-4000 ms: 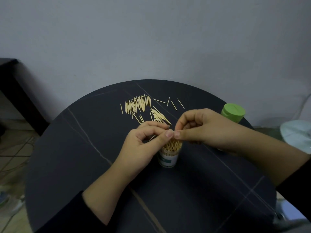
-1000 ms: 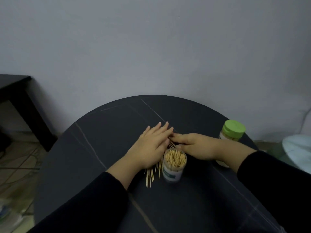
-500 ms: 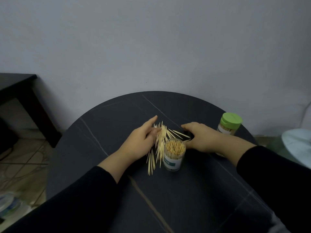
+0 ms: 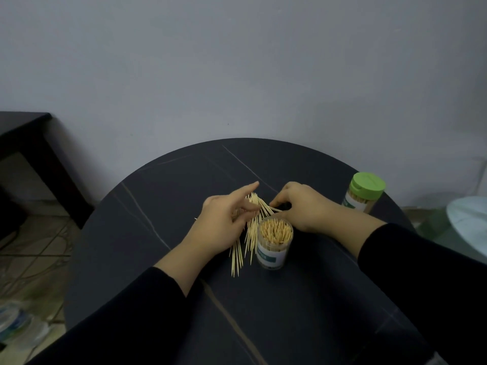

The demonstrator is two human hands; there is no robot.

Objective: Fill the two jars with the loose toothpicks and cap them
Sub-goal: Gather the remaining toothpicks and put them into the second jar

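Right hand (image 4: 303, 208) has slid onto the toothpicks (image 4: 251, 230), its grip pinching some; left hand (image 4: 221, 225) rests loosely on them, far from tabletop (image 4: 163, 198) edges.

Dim, flat light; edges bowed, lower-left corner perhaps slightly blurred.

A plain pale grey wall (image 4: 237, 61) fills the upper half in dim, even light. Below it stands a round black marbled tabletop (image 4: 158, 206) with thin pale veins. A dark rectangular side table (image 4: 21, 127) stands left, over a tiled floor (image 4: 31, 259) strewn with cables.
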